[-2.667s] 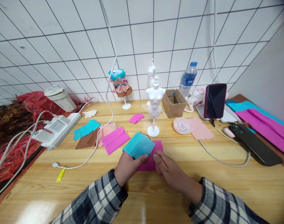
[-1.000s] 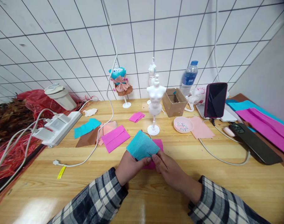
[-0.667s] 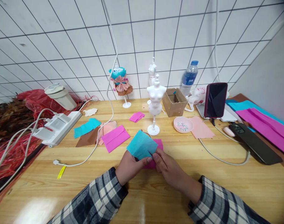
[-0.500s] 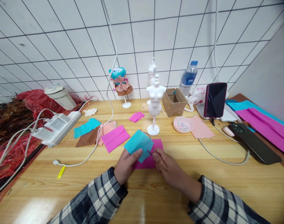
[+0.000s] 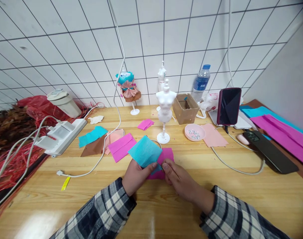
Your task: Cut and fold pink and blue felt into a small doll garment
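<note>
My left hand (image 5: pixel 136 176) pinches a folded teal paper sheet (image 5: pixel 144 151) by its near corner and holds it just above the wooden table (image 5: pixel 166 212). My right hand (image 5: pixel 177 181) is closed in a pinch at the same corner, fingertips meeting the left thumb; it seems to hold a thin needle, too small to be sure. A magenta paper piece (image 5: pixel 165 159) lies flat under both hands. A white miniature dress form (image 5: pixel 165 111) on a stand rises just behind them.
Scattered papers: magenta (image 5: pixel 121 147), teal (image 5: pixel 91 136), brown and pink. A pink dish of beads (image 5: pixel 195 132), cardboard box (image 5: pixel 185 108), water bottle (image 5: pixel 200 83), phone on stand (image 5: pixel 228 106), second phone (image 5: pixel 268 151), power strip (image 5: pixel 59 137) with cables, decorated dress form (image 5: pixel 129 91).
The teal sheet has shifted slightly left and tilted as my left hand re-gripped it. My right hand pulled away briefly, then came back to the corner.
</note>
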The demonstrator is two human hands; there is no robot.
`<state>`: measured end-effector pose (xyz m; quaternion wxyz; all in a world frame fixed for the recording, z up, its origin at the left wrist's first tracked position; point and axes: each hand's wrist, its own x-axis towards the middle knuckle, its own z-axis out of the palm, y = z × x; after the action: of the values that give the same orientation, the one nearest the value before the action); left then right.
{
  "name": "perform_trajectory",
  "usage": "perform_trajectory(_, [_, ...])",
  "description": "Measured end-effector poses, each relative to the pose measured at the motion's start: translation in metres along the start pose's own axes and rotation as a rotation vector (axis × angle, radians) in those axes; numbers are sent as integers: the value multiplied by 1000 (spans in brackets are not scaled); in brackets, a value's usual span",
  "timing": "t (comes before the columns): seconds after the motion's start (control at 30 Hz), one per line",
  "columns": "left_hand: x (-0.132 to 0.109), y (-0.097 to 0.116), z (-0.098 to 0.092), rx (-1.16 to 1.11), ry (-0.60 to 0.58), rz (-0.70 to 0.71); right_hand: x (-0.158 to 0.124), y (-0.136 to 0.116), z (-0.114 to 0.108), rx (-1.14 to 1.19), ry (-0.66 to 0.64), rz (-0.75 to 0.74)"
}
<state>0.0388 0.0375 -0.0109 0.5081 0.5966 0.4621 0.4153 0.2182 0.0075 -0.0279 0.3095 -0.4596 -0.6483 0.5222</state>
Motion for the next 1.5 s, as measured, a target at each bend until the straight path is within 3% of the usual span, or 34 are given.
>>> perform_trajectory(0.5, [-1,-4,4,8,-113,-9,1,1,0,-5,29,-36])
perform_trajectory(0.87, [-3,-3,7,-146,-70,-20,2,-4,1,5,72,-71])
perform_trajectory(1.0, [-2,-6,4,-286,40,-26,2,-3,2,3,63,-56])
perform_trajectory(1.27, [-1,0,4,-121,97,-54,1,-1,3,-60,65,-26])
perform_trajectory(1.5, [-1,-1,4,-219,85,-100,2,2,3,24,47,-46])
